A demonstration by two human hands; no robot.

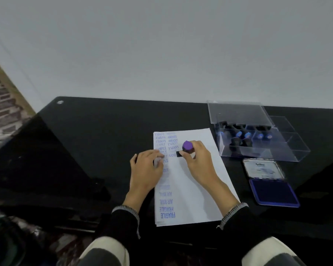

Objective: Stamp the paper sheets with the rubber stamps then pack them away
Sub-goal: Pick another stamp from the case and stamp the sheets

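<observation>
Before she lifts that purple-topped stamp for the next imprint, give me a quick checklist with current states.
1. Right hand grips purple-topped rubber stamp: ok.
2. Left hand presses white paper sheets flat at their left edge: ok.
3. Stamp face fully flat on paper: cannot tell, fingers hide it.
4. Blank space right of the blue imprints: ok.
5. Blue ink pad open, lid back: ok.
6. Clear plastic stamp box open for packing: ok.
</observation>
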